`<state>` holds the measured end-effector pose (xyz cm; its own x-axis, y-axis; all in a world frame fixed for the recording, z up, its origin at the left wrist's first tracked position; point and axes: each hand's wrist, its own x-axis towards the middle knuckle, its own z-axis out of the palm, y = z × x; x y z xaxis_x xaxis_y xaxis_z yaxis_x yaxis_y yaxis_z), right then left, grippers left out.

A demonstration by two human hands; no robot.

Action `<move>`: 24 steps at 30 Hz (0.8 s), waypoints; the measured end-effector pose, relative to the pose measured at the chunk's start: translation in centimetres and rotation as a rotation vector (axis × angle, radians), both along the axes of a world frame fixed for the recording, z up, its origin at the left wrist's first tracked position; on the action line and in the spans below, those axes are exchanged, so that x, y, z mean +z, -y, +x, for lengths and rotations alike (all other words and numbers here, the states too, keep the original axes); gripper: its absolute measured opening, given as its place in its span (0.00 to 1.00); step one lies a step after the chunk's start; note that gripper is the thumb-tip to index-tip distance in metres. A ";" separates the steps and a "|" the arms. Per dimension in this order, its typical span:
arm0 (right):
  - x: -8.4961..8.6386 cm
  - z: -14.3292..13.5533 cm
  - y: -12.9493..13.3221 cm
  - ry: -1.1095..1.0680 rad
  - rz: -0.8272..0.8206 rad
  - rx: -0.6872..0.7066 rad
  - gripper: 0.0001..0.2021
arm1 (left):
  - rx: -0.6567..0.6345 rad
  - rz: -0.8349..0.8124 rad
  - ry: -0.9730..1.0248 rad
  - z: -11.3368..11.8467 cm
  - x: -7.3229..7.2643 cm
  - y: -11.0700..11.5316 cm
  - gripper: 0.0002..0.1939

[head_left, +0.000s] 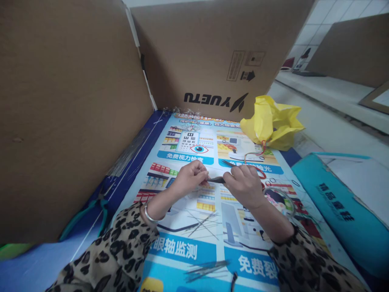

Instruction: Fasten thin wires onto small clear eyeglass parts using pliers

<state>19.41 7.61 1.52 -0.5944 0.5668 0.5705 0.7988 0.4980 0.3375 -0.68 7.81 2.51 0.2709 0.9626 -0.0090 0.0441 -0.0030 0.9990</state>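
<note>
Spotted sleeves [130, 243] frame the scene. The left hand [193, 177] is pinched closed, any catch too small to make out; the right hand [244, 184] curls round a dark tool [216, 179], its tip reaching the left hand. The tool looks stiff and light, best held by its handle; the wires [206, 269] below the hands seem thin, springy, easily bent, best taken by an end. Beneath lies a poster [185, 202] on a blue worktop [39, 271]. Cardboard [194, 52] stands beyond both hands, a yellow bag [270, 121] beyond the right.
</note>
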 end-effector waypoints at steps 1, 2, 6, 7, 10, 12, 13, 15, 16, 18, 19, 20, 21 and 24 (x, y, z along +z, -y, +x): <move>0.0 0.0 0.0 0.011 0.002 0.000 0.11 | 0.002 0.019 -0.018 0.0 -0.1 0.0 0.07; 0.1 -0.1 0.0 0.022 0.006 -0.001 0.11 | 0.005 0.038 -0.038 0.0 -0.1 0.0 0.07; 0.1 -0.1 -0.1 0.068 0.034 -0.018 0.10 | 0.015 0.089 -0.102 0.0 -0.3 -0.1 0.06; 0.1 -0.1 -0.1 0.074 0.034 -0.022 0.10 | 0.017 0.098 -0.111 0.0 -0.4 -0.1 0.05; 0.0 0.0 -0.1 0.075 0.010 -0.026 0.10 | 0.019 0.131 -0.125 -0.1 -0.5 0.0 0.05; 0.0 0.0 -0.2 0.071 -0.013 -0.025 0.09 | 0.019 0.144 -0.120 0.0 -0.5 0.0 0.05; -0.1 0.0 -0.2 0.070 -0.021 -0.024 0.09 | 0.022 0.142 -0.109 0.0 -0.4 0.0 0.05; -0.1 0.0 -0.1 0.069 -0.023 -0.026 0.09 | 0.026 0.129 -0.080 0.0 -0.2 0.1 0.06; -0.1 -0.1 -0.1 0.069 -0.021 -0.029 0.09 | 0.029 0.121 -0.068 0.0 -0.1 0.2 0.06; -0.2 -0.1 -0.1 0.066 -0.013 -0.029 0.09 | 0.031 0.113 -0.055 0.1 0.0 0.2 0.06; -0.3 -0.1 -0.1 0.060 -0.007 -0.027 0.09 | 0.030 0.111 -0.053 0.1 0.1 0.3 0.06; -0.3 -0.2 -0.1 0.053 0.000 -0.024 0.10 | 0.029 0.106 -0.050 0.1 0.1 0.3 0.06; -0.4 -0.2 -0.1 0.044 0.012 -0.019 0.10 | 0.029 0.097 -0.041 0.2 0.1 0.3 0.06; -0.7 -0.2 -0.2 0.011 0.067 -0.004 0.11 | 0.025 0.042 0.025 0.3 0.2 0.3 0.07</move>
